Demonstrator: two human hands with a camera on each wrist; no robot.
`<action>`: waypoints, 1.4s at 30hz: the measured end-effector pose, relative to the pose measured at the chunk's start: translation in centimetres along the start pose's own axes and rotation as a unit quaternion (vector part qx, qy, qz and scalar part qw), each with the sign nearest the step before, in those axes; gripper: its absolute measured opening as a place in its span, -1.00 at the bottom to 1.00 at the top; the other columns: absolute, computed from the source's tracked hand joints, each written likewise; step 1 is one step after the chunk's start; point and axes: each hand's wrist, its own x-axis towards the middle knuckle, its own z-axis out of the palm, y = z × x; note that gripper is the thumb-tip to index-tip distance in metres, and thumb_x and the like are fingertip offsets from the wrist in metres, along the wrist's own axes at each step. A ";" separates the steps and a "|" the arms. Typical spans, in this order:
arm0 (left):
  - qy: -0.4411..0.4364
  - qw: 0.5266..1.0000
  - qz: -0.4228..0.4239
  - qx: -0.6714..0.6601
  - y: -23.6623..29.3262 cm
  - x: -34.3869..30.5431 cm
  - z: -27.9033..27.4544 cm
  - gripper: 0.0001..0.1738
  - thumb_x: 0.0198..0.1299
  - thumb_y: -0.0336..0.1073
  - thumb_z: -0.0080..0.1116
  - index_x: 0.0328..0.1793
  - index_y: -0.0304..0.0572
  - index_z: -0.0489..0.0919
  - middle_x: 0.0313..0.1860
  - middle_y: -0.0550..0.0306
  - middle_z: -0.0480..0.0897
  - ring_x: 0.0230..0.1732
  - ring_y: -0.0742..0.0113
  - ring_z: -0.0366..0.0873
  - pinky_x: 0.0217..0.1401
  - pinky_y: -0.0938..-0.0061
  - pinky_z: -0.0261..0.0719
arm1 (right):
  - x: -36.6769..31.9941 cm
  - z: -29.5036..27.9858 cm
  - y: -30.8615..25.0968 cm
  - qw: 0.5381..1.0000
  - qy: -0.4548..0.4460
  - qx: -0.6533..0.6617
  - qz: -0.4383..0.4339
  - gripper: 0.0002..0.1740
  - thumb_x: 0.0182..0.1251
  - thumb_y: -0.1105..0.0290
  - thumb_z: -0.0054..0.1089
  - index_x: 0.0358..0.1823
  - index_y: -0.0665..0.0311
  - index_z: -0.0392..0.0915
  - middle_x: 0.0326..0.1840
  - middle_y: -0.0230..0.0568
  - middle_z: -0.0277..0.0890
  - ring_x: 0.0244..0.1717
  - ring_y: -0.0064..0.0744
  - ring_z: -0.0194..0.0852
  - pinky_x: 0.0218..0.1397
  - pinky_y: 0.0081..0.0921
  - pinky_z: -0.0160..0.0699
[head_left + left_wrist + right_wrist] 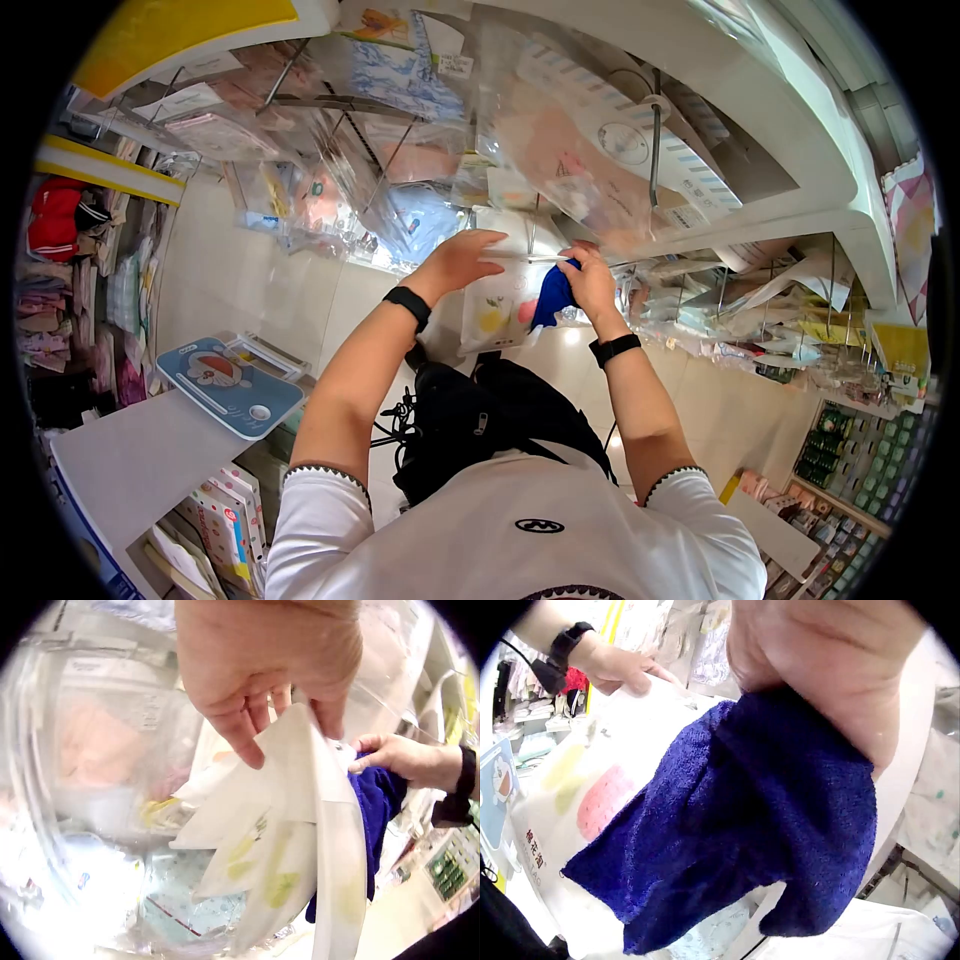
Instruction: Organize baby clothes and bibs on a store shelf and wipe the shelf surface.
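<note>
My right hand grips a dark blue terry cloth, which hangs down in folds below the fingers. It is close to the top edge of a white package printed with a pink fruit and yellow-green shapes. At the package's other top corner is my left hand, thumb on one side and fingers on the other. In the left wrist view several such white packages fan apart beneath the left hand. The blue cloth covers part of the front package's print in the right wrist view.
Clear-bagged goods hang from metal hooks ahead, under a white shelf edge. To the left stands a counter bearing a blue cartoon-printed board. Folded clothes fill shelves at far left, and more racks stand at the right.
</note>
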 end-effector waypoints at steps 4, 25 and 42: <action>-0.042 0.998 -0.044 0.001 -1.5 -1.9 0.2 -0.05 -0.20 -0.13 0.39 0.36 -0.09 0.16 0.37 -0.10 0.14 0.37 -0.06 0.04 0.41 0.29 0.05 | 0.4 -0.6 0.5 0.998 -0.015 0.049 -0.044 -0.81 0.13 0.26 0.12 -0.27 0.14 0.58 -0.11 -0.31 0.54 -0.11 -0.22 0.50 -0.05 -0.41 0.42; 0.054 0.999 -0.007 -0.006 -0.3 -6.0 2.6 -0.70 0.02 -0.35 0.14 -0.07 -0.15 0.58 -0.10 0.15 0.52 -0.14 0.14 0.49 -0.10 0.41 0.47 | -2.7 -0.6 2.2 0.977 -0.116 0.168 -0.054 -0.84 0.09 0.43 0.18 -0.29 0.30 0.58 -0.14 -0.23 0.58 -0.11 -0.32 0.54 -0.02 -0.54 0.43; 0.236 0.935 0.152 0.217 16.1 -22.6 -14.4 -0.69 -0.26 -0.54 0.01 -0.28 -0.26 0.56 -0.15 0.04 0.64 0.00 0.14 0.56 0.10 0.31 0.44 | -12.0 -7.4 -17.0 0.916 -0.031 0.348 -0.196 -0.37 -0.02 0.59 0.23 0.19 0.23 0.35 0.29 -0.21 0.24 -0.04 -0.42 0.39 0.02 -0.58 0.36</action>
